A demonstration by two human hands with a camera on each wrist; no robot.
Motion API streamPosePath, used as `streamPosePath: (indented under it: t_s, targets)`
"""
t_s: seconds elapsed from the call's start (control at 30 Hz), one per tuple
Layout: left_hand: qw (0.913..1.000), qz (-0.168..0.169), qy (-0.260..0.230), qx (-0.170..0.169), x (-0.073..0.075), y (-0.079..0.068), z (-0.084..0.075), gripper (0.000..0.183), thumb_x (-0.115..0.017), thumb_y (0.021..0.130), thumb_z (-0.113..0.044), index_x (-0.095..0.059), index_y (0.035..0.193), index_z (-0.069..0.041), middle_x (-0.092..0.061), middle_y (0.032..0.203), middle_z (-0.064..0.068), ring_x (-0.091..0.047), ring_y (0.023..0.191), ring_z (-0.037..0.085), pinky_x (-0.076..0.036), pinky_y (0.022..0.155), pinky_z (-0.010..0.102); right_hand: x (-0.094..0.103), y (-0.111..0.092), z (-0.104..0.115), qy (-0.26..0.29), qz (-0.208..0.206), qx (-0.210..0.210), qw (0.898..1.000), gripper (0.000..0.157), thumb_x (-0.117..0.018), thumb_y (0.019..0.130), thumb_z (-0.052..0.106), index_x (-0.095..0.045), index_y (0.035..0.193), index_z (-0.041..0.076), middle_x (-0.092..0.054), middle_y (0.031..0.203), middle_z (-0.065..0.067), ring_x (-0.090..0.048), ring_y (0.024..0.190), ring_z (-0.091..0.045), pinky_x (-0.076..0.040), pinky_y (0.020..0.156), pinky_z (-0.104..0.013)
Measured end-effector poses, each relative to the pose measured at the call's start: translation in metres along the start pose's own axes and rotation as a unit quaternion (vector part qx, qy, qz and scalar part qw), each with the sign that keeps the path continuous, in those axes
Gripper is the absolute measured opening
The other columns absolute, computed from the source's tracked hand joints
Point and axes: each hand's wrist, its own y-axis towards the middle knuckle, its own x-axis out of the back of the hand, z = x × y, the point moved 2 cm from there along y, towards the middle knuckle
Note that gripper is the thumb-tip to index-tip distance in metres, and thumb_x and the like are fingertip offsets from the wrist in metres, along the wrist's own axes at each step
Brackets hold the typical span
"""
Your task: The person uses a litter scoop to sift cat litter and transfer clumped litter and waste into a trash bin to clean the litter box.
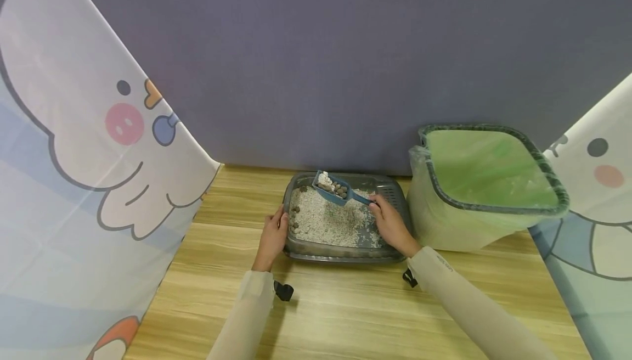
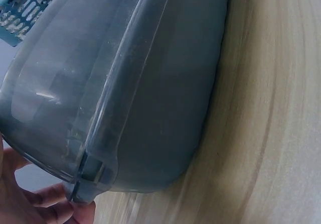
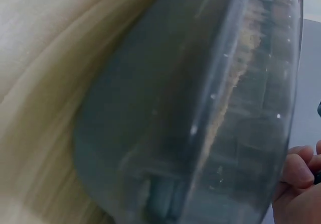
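A dark grey litter box (image 1: 340, 257) holds pale granular litter (image 1: 321, 220) with several brown clumps (image 1: 295, 209) at its left side. My left hand (image 1: 274, 236) grips the box's left rim; in the left wrist view its fingers (image 2: 52, 211) curl about the rim's corner. My right hand (image 1: 392, 229) holds a blue litter scoop (image 1: 338, 200) by its handle, above the litter. White lumps (image 1: 324, 179) and brown clumps (image 1: 340, 190) lie in the scoop. The slotted scoop (image 2: 25, 15) shows at the left wrist view's top corner. At the right wrist view's edge, the right hand (image 3: 301, 179) is partly cut off.
Right of the box stands a bin (image 1: 444, 228) with a dark rim, lined with a translucent green bag (image 1: 484, 168). The wooden tabletop (image 1: 336, 305) meets a grey back panel (image 1: 296, 74). Cartoon-printed curtains (image 1: 74, 146) hang on both sides.
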Motion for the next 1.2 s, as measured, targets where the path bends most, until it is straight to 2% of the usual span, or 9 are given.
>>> streamPosePath:
  t_s: [0.13, 0.27, 0.37, 0.47, 0.57, 0.7, 0.9, 1.2]
  targets:
    - [1.0, 0.0, 0.001, 0.0, -0.001, 0.0, 0.001, 0.053, -0.035, 0.103, -0.038, -0.036, 0.147, -0.008, -0.045, 0.115, 0.026, -0.051, 0.081, 0.031, -0.041, 0.071, 0.047, 0.0, -0.002, -0.001, -0.002, -0.008, 0.007, 1.0, 0.026, -0.039, 0.103, 0.024, -0.053, 0.118, 0.008, -0.048, 0.077, -0.009, -0.041, 0.061, -0.019, -0.035, 0.059, -0.037]
    - [1.0, 0.001, 0.005, 0.0, -0.001, 0.0, 0.002, 0.053, -0.034, 0.103, -0.039, -0.036, 0.147, -0.008, -0.045, 0.116, 0.026, -0.052, 0.081, 0.032, -0.041, 0.071, 0.047, 0.001, -0.004, 0.001, -0.009, -0.028, 0.03, 0.999, 0.023, -0.045, 0.101, 0.021, -0.053, 0.118, 0.008, -0.052, 0.091, -0.01, -0.043, 0.066, -0.02, -0.037, 0.064, -0.039]
    - [1.0, 0.004, 0.006, 0.006, -0.001, -0.001, 0.002, 0.054, -0.033, 0.103, -0.04, -0.035, 0.147, -0.01, -0.045, 0.117, 0.026, -0.052, 0.082, 0.032, -0.041, 0.072, 0.047, 0.003, -0.005, 0.004, -0.027, -0.066, 0.058, 0.996, 0.021, -0.052, 0.098, 0.017, -0.055, 0.115, 0.006, -0.053, 0.099, -0.008, -0.045, 0.071, -0.018, -0.037, 0.067, -0.039]
    - [0.9999, 0.007, 0.006, 0.009, 0.0, -0.001, 0.001, 0.054, -0.032, 0.103, -0.041, -0.035, 0.148, -0.011, -0.045, 0.118, 0.026, -0.052, 0.082, 0.033, -0.041, 0.072, 0.047, 0.005, -0.008, 0.008, -0.042, -0.1, 0.081, 0.991, 0.02, -0.057, 0.095, 0.014, -0.058, 0.112, 0.004, -0.052, 0.096, -0.007, -0.043, 0.066, -0.016, -0.038, 0.063, -0.037]
    - [0.9999, 0.006, 0.007, 0.006, 0.0, -0.001, 0.001, 0.054, -0.032, 0.103, -0.042, -0.035, 0.148, -0.011, -0.045, 0.118, 0.026, -0.053, 0.084, 0.034, -0.042, 0.073, 0.048, 0.006, -0.01, 0.011, -0.051, -0.115, 0.094, 0.988, 0.022, -0.058, 0.093, 0.012, -0.059, 0.113, 0.002, -0.051, 0.092, -0.006, -0.041, 0.063, -0.014, -0.037, 0.059, -0.034]
    - [1.0, 0.003, 0.006, 0.005, 0.0, -0.001, 0.001, 0.053, -0.033, 0.103, -0.04, -0.036, 0.147, -0.011, -0.045, 0.118, 0.026, -0.053, 0.086, 0.035, -0.042, 0.074, 0.049, 0.008, -0.012, 0.012, -0.054, -0.125, 0.1, 0.986, 0.024, -0.058, 0.093, 0.011, -0.059, 0.114, 0.0, -0.052, 0.093, -0.007, -0.042, 0.066, -0.014, -0.038, 0.059, -0.033]
    - [1.0, 0.002, 0.008, 0.004, 0.001, -0.001, 0.0, 0.053, -0.034, 0.103, -0.039, -0.037, 0.147, -0.009, -0.045, 0.118, 0.027, -0.053, 0.088, 0.035, -0.042, 0.075, 0.05, 0.013, -0.015, 0.013, -0.043, -0.132, 0.093, 0.986, 0.025, -0.057, 0.094, 0.01, -0.061, 0.118, 0.004, -0.052, 0.091, -0.004, -0.041, 0.064, -0.013, -0.037, 0.061, -0.033]
    - [0.9999, -0.004, 0.012, 0.003, 0.001, -0.002, -0.002, 0.052, -0.035, 0.103, -0.037, -0.037, 0.146, -0.008, -0.045, 0.118, 0.027, -0.053, 0.093, 0.038, -0.042, 0.078, 0.053, 0.032, -0.018, 0.044, -0.019, -0.173, 0.113, 0.978, 0.022, -0.055, 0.096, 0.008, -0.064, 0.116, 0.004, -0.055, 0.082, -0.001, -0.043, 0.062, -0.013, -0.036, 0.061, -0.032]
